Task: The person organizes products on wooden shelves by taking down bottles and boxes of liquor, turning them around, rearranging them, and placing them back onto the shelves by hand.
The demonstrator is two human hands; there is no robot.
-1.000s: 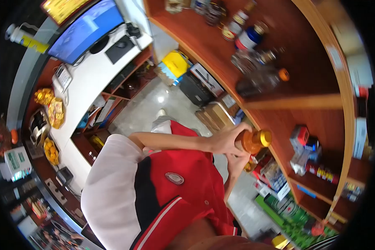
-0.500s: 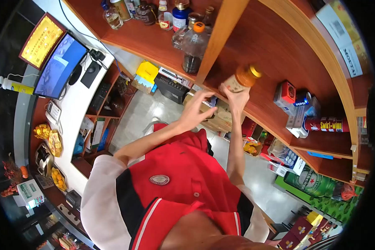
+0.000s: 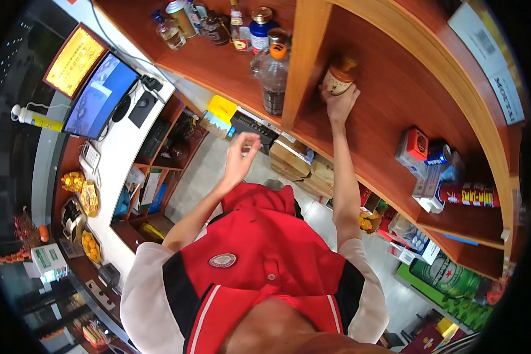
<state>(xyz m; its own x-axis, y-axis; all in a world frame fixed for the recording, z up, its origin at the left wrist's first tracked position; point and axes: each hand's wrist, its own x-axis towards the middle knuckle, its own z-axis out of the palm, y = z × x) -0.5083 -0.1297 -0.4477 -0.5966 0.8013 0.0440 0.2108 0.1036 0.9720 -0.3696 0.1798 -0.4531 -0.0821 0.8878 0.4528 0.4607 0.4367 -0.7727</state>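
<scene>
My right hand [image 3: 341, 106] is wrapped round the lower part of a brown-and-cream bottle [image 3: 340, 80] inside the right-hand shelf compartment. The bottle has a dark brown upper part and a pale printed label; its base is hidden by my fingers, so I cannot tell whether it touches the shelf board. My left hand [image 3: 241, 156] hangs in the air in front of the cabinet, fingers loosely bent, a gap beside the thumb, holding nothing. Left of the upright divider [image 3: 304, 59] stands a clear plastic bottle with an orange cap [image 3: 274, 76], partly filled with something dark.
Several liquor bottles [image 3: 215, 29] line the left compartment. A Pepsi can [image 3: 437, 155], a red box [image 3: 417, 144] and a Swirl-wind spray can [image 3: 471, 196] sit at the right. Cardboard boxes [image 3: 289, 159] stand below the shelf. A white counter with a monitor [image 3: 94, 97] runs along the left.
My right hand has carried the bottle from the shelf's front edge deeper into the compartment. My left hand has drawn away to the left, its fingers more bent. The view has shifted slightly.
</scene>
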